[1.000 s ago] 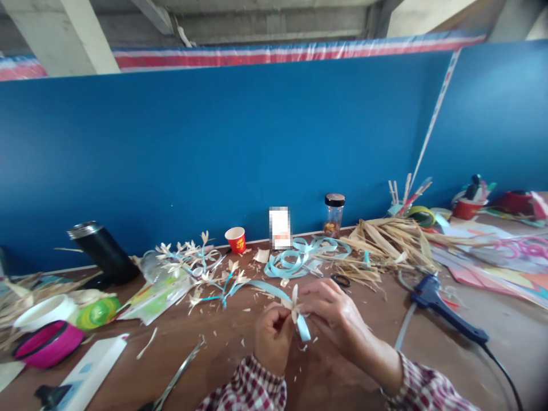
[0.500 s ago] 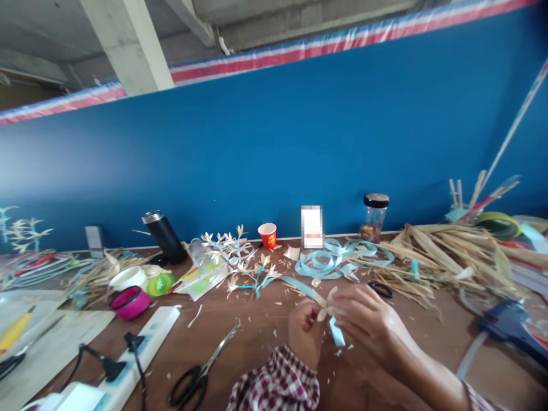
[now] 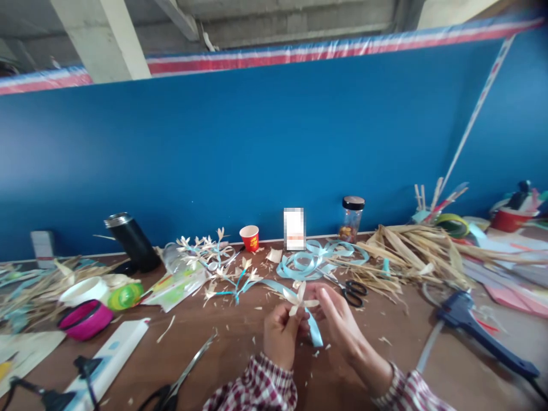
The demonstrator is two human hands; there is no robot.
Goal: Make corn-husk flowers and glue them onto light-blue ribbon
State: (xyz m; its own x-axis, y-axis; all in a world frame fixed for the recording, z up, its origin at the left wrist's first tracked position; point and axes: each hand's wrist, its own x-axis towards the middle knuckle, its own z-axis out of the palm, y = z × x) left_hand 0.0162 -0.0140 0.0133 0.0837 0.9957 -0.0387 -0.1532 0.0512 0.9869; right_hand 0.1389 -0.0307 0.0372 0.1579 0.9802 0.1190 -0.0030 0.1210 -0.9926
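A pale husk flower [image 3: 299, 299] with several spread petals is held upright near the middle of the table. My left hand [image 3: 280, 337] pinches it from below, fingers closed round its base. On the flower's right side, my right hand [image 3: 342, 331] has its thumb and fingers apart, fingertips close by the petals; whether they touch is unclear. Beneath the flower hangs the end of a light blue ribbon [image 3: 314, 330], partly behind my fingers. Just beyond my left hand lies a blue-stemmed sprig [image 3: 237, 285] of similar flowers.
Scissors [image 3: 184, 374] lie at front left, and black-handled scissors [image 3: 354, 292] beyond my right hand. A blue glue gun [image 3: 479, 328] and dried husks [image 3: 411, 257] occupy the right. A red paper cup [image 3: 250, 238], lidded jar [image 3: 351, 220], black flask [image 3: 133, 242] and power strip [image 3: 115, 354] stand around.
The view has swung right, so things on the table appear farther left. The flower's petals now face up more openly. My right hand has drawn back slightly from over the flower.
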